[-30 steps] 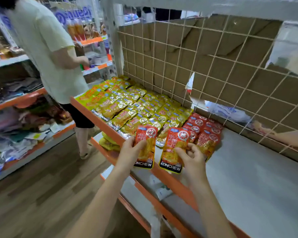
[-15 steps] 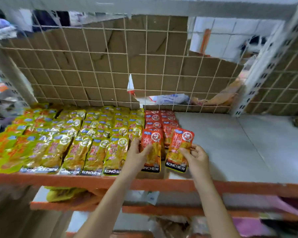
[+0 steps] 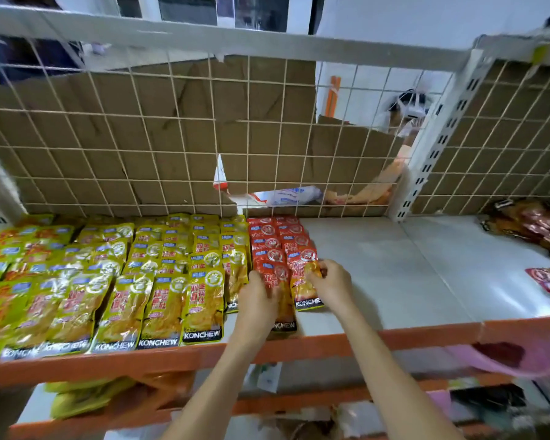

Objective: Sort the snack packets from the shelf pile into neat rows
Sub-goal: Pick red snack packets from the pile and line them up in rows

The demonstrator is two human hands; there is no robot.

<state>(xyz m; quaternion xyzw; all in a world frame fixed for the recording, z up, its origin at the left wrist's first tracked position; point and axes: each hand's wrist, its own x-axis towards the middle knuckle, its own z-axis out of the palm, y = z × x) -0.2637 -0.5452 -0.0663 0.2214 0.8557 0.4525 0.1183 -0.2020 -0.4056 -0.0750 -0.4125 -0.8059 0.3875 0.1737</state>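
Both red packets, earlier lifted, now lay at centre frame: left hand (image 3: 257,293) pressed one (image 3: 278,292) flat, right hand (image 3: 331,282) pinched the other (image 3: 304,285), extending two rows

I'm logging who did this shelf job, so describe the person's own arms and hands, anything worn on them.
Both forearms are bare as far as the picture shows: no sleeves, gloves, watch or bracelet. The left hand and right hand show no rings that I can make out.

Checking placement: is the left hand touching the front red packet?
Touching. Head view: left hand lies flat over the front red packet, fingers covering its left side.
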